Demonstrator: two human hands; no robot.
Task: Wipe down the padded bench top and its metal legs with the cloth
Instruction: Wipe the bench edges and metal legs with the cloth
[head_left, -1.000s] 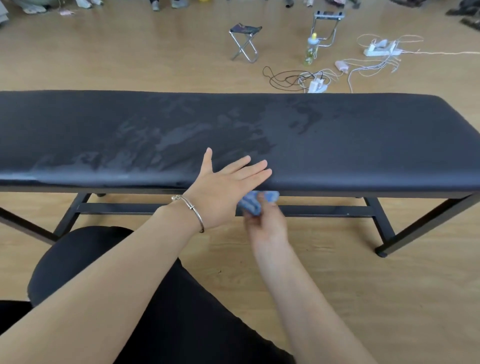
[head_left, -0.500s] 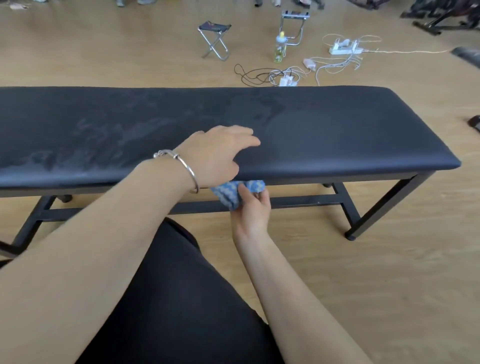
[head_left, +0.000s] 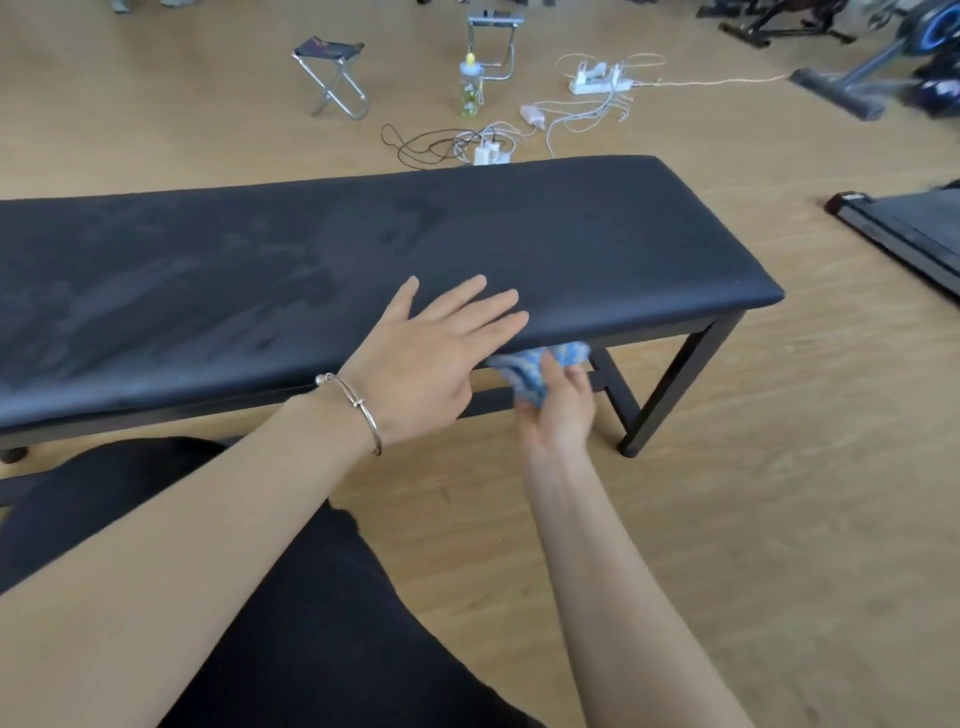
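Fingers spread, left hand (head_left: 415, 374) rests on streaked bench top (head_left: 208, 291); right hand (head_left: 558, 415) grips cloth (head_left: 524, 371) above wooden floor (head_left: 753, 519).

Open floor (head_left: 753, 545) right of the bench's corner leg (head_left: 675, 384); a crossbar (head_left: 491, 400) spans under the seat (head_left: 571, 249).

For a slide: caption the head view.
Left hand flat on padded bench top; right hand grips blue cloth beneath its edge.
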